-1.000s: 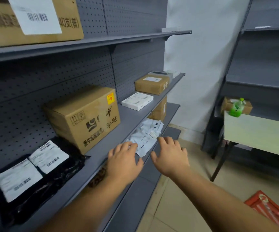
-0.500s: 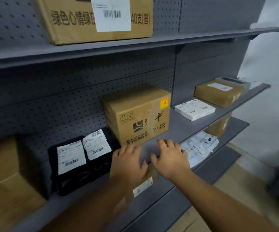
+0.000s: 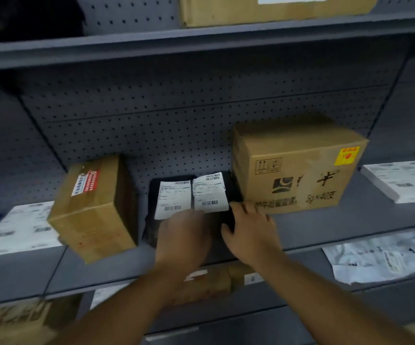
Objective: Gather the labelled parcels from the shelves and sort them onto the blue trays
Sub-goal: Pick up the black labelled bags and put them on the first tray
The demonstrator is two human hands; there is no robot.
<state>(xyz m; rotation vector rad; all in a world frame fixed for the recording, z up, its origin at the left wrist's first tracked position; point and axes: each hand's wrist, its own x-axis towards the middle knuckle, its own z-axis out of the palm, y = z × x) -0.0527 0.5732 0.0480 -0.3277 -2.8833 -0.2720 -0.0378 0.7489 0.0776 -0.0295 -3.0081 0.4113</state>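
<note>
Lying on the grey middle shelf [image 3: 326,227], a black parcel [image 3: 156,195] with two white labels is flanked by a tilted brown box [image 3: 96,210] at 9 o'clock and a large carton [image 3: 298,165] at 3 o'clock. Its front is covered by the left hand [image 3: 184,235], whose grasp cannot be told; its right edge is gripped by the right hand [image 3: 248,227].

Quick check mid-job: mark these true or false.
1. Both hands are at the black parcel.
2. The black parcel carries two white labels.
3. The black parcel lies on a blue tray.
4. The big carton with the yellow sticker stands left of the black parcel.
1. True: the left hand and right hand are both on the black parcel.
2. True: two white labels sit side by side.
3. False: it lies on the grey shelf.
4. False: that carton stands to its right.
</note>
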